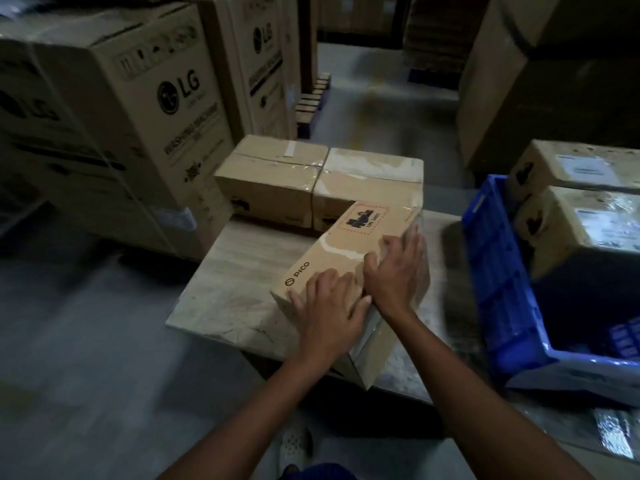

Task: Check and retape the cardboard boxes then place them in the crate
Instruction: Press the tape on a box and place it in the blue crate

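A brown cardboard box (337, 247) marked PICO, with a red dotted label, lies on a low table (228, 285). My left hand (329, 306) rests flat on its near top, fingers spread. My right hand (394, 268) presses on the box's right top edge, where clear tape shines along the seam and down the near end. A blue plastic crate (498, 289) stands to the right, with two taped boxes (581, 223) in it. Two more taped boxes (273, 178) sit at the table's far end.
Tall LG appliance cartons (121, 109) stand at the left and a large carton (540, 81) at the back right. Grey floor runs between them. My shoe (294, 445) shows below the table's near edge.
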A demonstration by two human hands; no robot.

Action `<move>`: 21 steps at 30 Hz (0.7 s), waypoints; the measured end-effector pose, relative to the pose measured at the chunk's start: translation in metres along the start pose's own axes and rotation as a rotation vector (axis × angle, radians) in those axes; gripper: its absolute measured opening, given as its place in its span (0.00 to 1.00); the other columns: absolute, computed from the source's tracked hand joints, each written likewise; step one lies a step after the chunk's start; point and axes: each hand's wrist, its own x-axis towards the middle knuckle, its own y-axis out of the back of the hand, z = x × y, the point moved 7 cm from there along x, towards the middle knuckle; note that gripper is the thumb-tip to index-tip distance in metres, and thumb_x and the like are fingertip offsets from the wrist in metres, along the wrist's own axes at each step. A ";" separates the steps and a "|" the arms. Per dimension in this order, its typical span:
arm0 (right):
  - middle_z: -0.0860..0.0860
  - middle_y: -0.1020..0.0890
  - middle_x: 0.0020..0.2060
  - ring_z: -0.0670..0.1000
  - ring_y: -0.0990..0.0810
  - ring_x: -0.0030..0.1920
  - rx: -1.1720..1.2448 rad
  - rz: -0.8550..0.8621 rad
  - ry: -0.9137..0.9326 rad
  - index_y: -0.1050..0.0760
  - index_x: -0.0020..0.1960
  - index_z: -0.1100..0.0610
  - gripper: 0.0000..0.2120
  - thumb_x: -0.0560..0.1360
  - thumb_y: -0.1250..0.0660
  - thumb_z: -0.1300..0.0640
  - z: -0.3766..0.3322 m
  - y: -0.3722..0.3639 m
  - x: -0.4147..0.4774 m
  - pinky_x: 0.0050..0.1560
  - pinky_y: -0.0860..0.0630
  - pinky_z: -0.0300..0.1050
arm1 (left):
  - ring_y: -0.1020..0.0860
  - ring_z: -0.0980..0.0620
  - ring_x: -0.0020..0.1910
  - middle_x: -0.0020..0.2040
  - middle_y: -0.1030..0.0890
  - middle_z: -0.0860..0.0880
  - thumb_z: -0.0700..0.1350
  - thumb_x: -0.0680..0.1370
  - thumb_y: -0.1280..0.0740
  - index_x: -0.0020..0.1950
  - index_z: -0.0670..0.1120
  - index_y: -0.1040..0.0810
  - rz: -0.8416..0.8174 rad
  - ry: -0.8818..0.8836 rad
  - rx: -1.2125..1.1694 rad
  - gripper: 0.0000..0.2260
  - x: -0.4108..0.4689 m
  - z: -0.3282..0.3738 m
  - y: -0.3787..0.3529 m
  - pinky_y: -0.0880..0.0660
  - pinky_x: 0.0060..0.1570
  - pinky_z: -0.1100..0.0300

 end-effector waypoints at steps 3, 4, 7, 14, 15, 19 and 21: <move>0.56 0.45 0.81 0.59 0.52 0.81 -0.014 -0.049 0.030 0.25 0.64 0.57 0.23 0.72 0.39 0.48 0.005 -0.001 0.002 0.78 0.53 0.63 | 0.34 0.47 0.73 0.73 0.29 0.50 0.65 0.76 0.44 0.73 0.55 0.28 -0.039 -0.075 0.056 0.29 0.010 -0.009 -0.003 0.45 0.70 0.33; 0.55 0.45 0.81 0.59 0.53 0.81 -0.050 -0.062 0.071 0.25 0.63 0.56 0.23 0.73 0.41 0.46 0.005 0.001 0.000 0.77 0.55 0.65 | 0.35 0.47 0.74 0.74 0.30 0.50 0.64 0.76 0.41 0.73 0.55 0.28 -0.077 -0.126 0.064 0.28 0.017 -0.014 -0.003 0.45 0.71 0.34; 0.53 0.38 0.79 0.58 0.51 0.81 -0.144 -0.116 0.189 0.29 0.70 0.54 0.29 0.77 0.47 0.38 0.012 0.002 -0.014 0.75 0.58 0.73 | 0.36 0.49 0.76 0.76 0.31 0.52 0.61 0.76 0.33 0.73 0.56 0.28 -0.187 -0.288 -0.012 0.26 0.042 -0.038 0.010 0.46 0.72 0.34; 0.49 0.25 0.68 0.55 0.32 0.70 -0.313 -0.127 0.322 0.23 0.60 0.47 0.23 0.76 0.46 0.35 0.016 0.020 -0.031 0.67 0.40 0.69 | 0.43 0.45 0.79 0.78 0.34 0.52 0.66 0.69 0.30 0.69 0.58 0.24 -0.268 -0.213 -0.179 0.30 0.076 -0.072 0.029 0.44 0.76 0.39; 0.50 0.26 0.67 0.56 0.33 0.69 -0.272 -0.072 0.265 0.23 0.57 0.47 0.19 0.76 0.43 0.37 0.023 0.030 -0.028 0.66 0.39 0.67 | 0.45 0.44 0.79 0.79 0.36 0.51 0.64 0.70 0.28 0.69 0.58 0.24 -0.246 -0.154 -0.213 0.28 0.072 -0.075 0.027 0.45 0.77 0.40; 0.51 0.31 0.68 0.56 0.31 0.68 -0.032 -0.036 -0.116 0.29 0.67 0.50 0.19 0.78 0.34 0.48 0.076 0.056 -0.005 0.65 0.30 0.59 | 0.46 0.45 0.78 0.81 0.44 0.48 0.64 0.77 0.36 0.77 0.53 0.33 -0.044 0.125 -0.404 0.31 0.062 -0.087 0.021 0.41 0.75 0.41; 0.48 0.27 0.62 0.53 0.22 0.60 0.287 -0.219 -0.332 0.36 0.74 0.52 0.26 0.79 0.32 0.51 0.099 0.047 0.007 0.58 0.21 0.55 | 0.38 0.43 0.75 0.79 0.40 0.45 0.59 0.80 0.35 0.78 0.49 0.38 0.042 0.320 -0.474 0.30 0.065 -0.097 0.020 0.35 0.71 0.44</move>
